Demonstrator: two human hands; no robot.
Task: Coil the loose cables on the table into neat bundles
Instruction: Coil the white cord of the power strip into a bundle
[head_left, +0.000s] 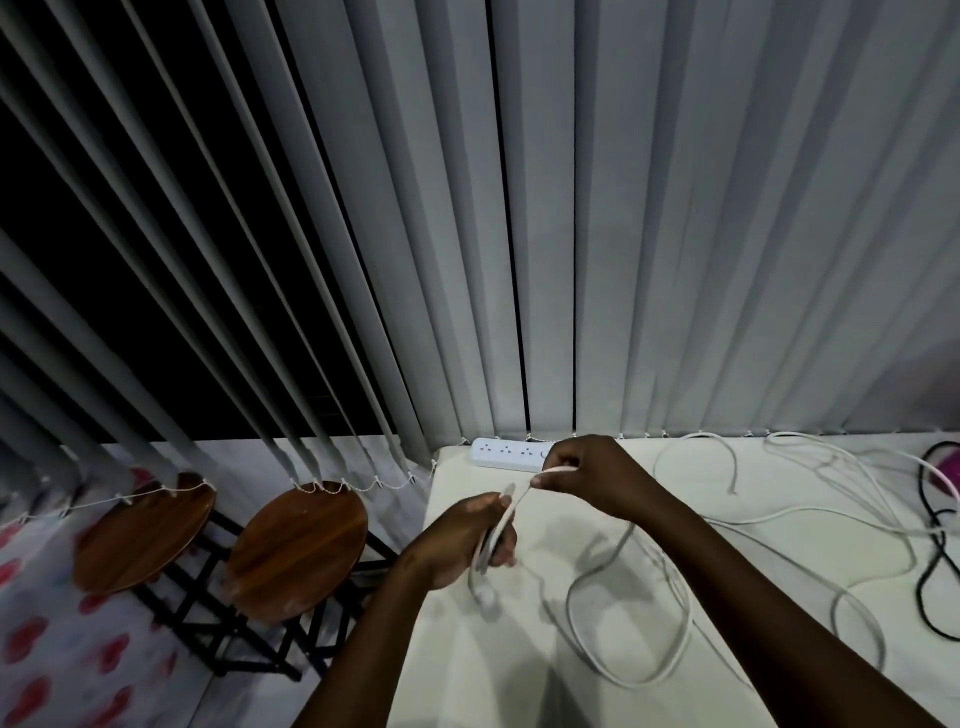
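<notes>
Already mid-coil: left hand (470, 540) grips small loops of white cable (628, 540) above the table (519, 649); right hand (582, 475) pinches the next length. Next, probably lay another loop.

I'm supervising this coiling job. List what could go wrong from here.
1. The white cable trails off in crossing loops on the table, so pulling may tighten a knot.
2. Only a few turns sit in the left hand; they could slip loose while the right hand feeds more.
3. The black cable lies across the white runs and may get dragged along.
</notes>
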